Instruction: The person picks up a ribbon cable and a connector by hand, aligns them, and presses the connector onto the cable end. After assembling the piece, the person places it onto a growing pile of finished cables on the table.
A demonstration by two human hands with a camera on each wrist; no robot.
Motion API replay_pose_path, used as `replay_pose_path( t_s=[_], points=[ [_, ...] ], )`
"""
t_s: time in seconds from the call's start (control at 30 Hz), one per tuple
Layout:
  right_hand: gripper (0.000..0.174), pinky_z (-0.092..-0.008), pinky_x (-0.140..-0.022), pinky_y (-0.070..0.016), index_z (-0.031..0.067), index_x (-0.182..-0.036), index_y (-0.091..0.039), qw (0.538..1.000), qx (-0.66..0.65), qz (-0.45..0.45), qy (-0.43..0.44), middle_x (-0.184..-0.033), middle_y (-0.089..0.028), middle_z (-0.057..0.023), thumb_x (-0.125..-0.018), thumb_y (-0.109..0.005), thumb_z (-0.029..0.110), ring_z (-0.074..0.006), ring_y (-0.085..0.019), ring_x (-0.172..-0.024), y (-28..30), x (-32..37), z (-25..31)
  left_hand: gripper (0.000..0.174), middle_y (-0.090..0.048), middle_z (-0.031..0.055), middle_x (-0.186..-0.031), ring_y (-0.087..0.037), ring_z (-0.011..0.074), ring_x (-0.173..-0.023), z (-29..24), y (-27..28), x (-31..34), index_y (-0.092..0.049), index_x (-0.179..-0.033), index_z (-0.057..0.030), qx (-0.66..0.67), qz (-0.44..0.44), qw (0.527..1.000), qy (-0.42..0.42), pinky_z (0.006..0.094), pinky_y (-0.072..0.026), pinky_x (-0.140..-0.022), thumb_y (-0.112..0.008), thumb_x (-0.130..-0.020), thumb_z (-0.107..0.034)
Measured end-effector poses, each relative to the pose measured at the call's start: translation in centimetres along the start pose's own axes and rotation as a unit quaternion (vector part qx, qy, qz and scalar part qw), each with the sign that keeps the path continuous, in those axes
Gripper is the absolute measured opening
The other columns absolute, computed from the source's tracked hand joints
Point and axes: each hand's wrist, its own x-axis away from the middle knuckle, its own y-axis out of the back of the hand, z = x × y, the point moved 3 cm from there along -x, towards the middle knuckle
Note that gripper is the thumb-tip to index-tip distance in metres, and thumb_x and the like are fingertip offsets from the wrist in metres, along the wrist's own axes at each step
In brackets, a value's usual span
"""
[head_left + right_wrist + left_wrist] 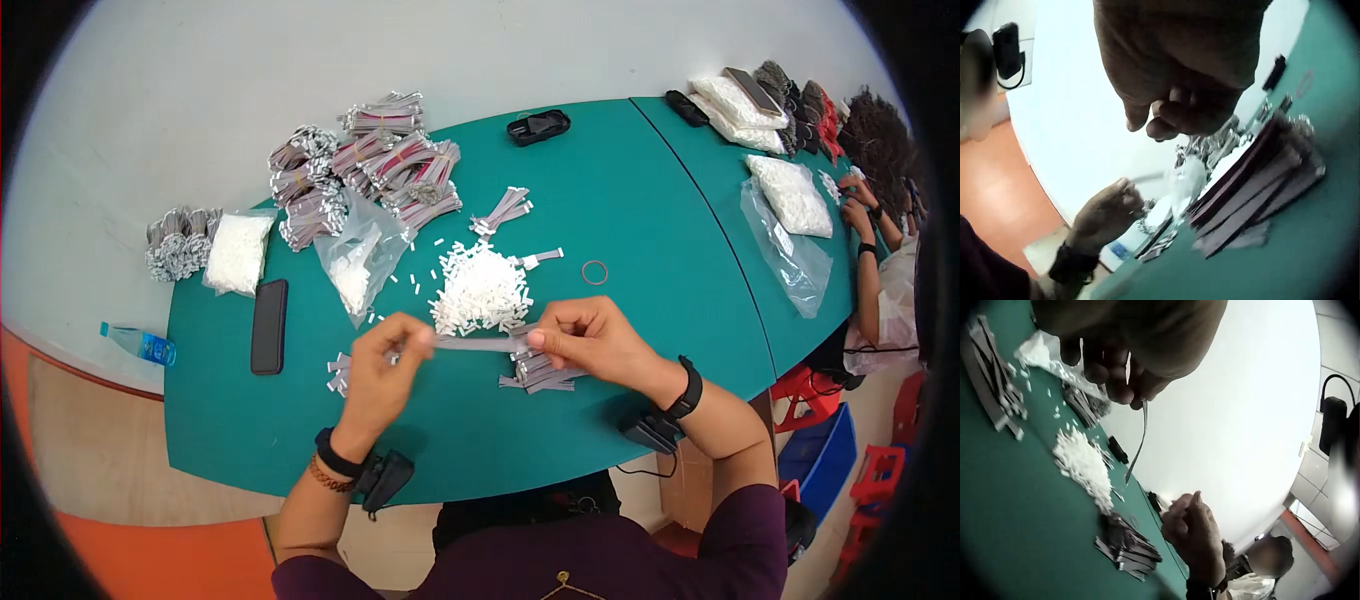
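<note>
My left hand (383, 372) pinches one end of a flat grey ribbon cable (478, 343) between thumb and forefinger. The cable stretches toward my right hand (600, 345); in the left wrist view its far end (1127, 480) stands free, apart from that hand. The right hand's fingers are bent with the thumb close to the forefinger, and I cannot tell whether a small piece sits between them. Just beyond both hands lies a heap of small white plastic pieces (482, 290). Below the right hand lies a stack of grey ribbon cables (543, 373); more cables (340, 372) lie beside the left hand.
Bundled cables (385, 165) are piled at the back left, near an opened plastic bag (362, 255) and a full white bag (238, 252). A black phone (269, 327) lies at left, a rubber band (595, 272) at right. Another person's arm (866, 255) is at the far right.
</note>
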Motion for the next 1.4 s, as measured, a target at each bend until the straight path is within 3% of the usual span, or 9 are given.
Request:
replay_pose_path(
  t_s=[0.13, 0.23, 0.33, 0.67, 0.8, 0.9, 1.13, 1.23, 1.4],
  points=[
    [0.018, -0.0273, -0.045, -0.032, 0.0024, -0.076, -0.059, 0.969, 0.227, -0.057, 0.074, -0.052, -0.046, -0.0031, -0.084, -0.064, 0.017, -0.0099, -0.041, -0.046, 1.8, -0.2, 1.0, 0.02, -0.051, -0.0018, -0.065, -0.045, 0.0052, -0.063, 1.5, 4.2, 2.9, -0.056, -0.075, -0.0013, -0.024, -0.071, 0.996, 0.053, 0.0209, -0.0351, -0.058, -0.058, -0.088, -0.015],
    [0.011, -0.0316, -0.051, -0.0378, 0.004, -0.077, -0.061, 0.947, 0.312, -0.038, 0.069, -0.059, -0.052, -0.0065, -0.079, -0.066, 0.013, -0.0191, -0.047, -0.052, 2.0, -0.2, 1.6, 0.019, -0.05, -0.0012, -0.064, -0.044, 0.0066, -0.063, 3.7, 7.5, 5.3, -0.057, -0.074, -0.0009, -0.116, -0.129, 0.984, 0.043, 0.0225, -0.0343, -0.057, -0.059, -0.087, -0.015],
    [0.008, -0.0363, -0.06, -0.0419, 0.0043, -0.078, -0.062, 0.909, 0.38, -0.008, 0.168, -0.068, -0.056, -0.0086, -0.075, -0.067, 0.009, -0.0267, -0.053, -0.067, 2.2, -0.5, 0.8, 0.022, -0.048, 0.0, -0.063, -0.042, 0.0108, -0.063, 6.2, 9.5, 6.9, -0.055, -0.071, -0.0012, -0.18, -0.161, 0.968, 0.074, 0.0257, -0.0337, -0.06, -0.062, -0.085, -0.015],
    [0.011, -0.0378, -0.069, -0.0429, 0.0044, -0.082, -0.064, 0.903, 0.41, 0.02, 0.125, -0.076, -0.057, -0.0092, -0.072, -0.068, 0.005, -0.0278, -0.053, -0.079, 2.1, -1.2, -0.1, 0.028, -0.047, 0.005, -0.061, -0.042, 0.0208, -0.063, 5.2, 9.6, 6.1, -0.05, -0.063, -0.0025, -0.38, -0.178, 0.905, 0.07, 0.0315, -0.0333, -0.067, -0.071, -0.076, -0.016],
    [0.01, -0.0369, -0.069, -0.0435, 0.0036, -0.081, -0.063, 0.902, 0.408, 0.03, 0.139, -0.078, -0.058, -0.0087, -0.072, -0.066, 0.003, -0.0271, -0.054, -0.08, 2.0, -1.1, 0.0, 0.014, -0.051, 0.0036, -0.068, -0.044, 0.0139, -0.065, 2.3, 5.5, 2.7, -0.056, -0.072, -0.0006, -0.227, -0.098, 0.968, -0.032, 0.0267, -0.0361, -0.062, -0.068, -0.077, -0.007],
    [0.008, -0.0364, -0.069, -0.0438, 0.0027, -0.08, -0.062, 0.905, 0.401, 0.025, 0.142, -0.079, -0.058, -0.0087, -0.073, -0.065, 0.002, -0.0272, -0.054, -0.08, 1.8, -1.1, 0.0, 0.011, -0.053, 0.0034, -0.072, -0.046, 0.0134, -0.069, 0.4, 1.3, 0.8, -0.059, -0.075, -0.0012, -0.132, -0.001, 0.991, -0.022, 0.0258, -0.0371, -0.065, -0.069, -0.076, -0.006],
    [0.006, -0.034, -0.064, -0.0437, 0.0011, -0.084, -0.06, 0.937, 0.32, -0.039, 0.138, -0.079, -0.06, -0.0079, -0.08, -0.062, 0.004, -0.0218, -0.057, -0.075, 2.4, -1.3, 0.6, 0.029, -0.057, 0.0011, -0.078, -0.049, 0.0114, -0.076, 0.1, -4.5, -2.3, -0.061, -0.1, -0.0045, -0.001, 0.128, 0.992, -0.01, 0.025, -0.0379, -0.067, -0.072, -0.074, -0.008],
    [0.006, -0.0287, -0.061, -0.046, 0.0004, -0.086, -0.057, 0.968, 0.243, -0.06, 0.032, -0.078, -0.064, -0.0058, -0.086, -0.058, 0.006, -0.0132, -0.06, -0.072, 2.6, -1.0, 0.9, 0.031, -0.058, 0.0001, -0.081, -0.049, 0.0081, -0.077, 0.5, -5.2, -2.9, -0.059, -0.103, -0.0043, 0.074, 0.15, 0.986, 0.017, 0.0232, -0.039, -0.068, -0.072, -0.075, -0.009],
    [0.007, -0.0239, -0.067, -0.0499, -0.0013, -0.091, -0.054, 0.996, 0.079, -0.038, -0.002, -0.08, -0.066, -0.0076, -0.091, -0.053, 0.006, -0.0104, -0.062, -0.076, 1.6, -0.9, 0.3, 0.019, -0.061, 0.0009, -0.086, -0.053, 0.0058, -0.078, 1.9, -6.0, -3.2, -0.061, -0.097, -0.0015, 0.221, 0.152, 0.958, 0.104, 0.0199, -0.0415, -0.071, -0.068, -0.081, -0.008]
  ],
)
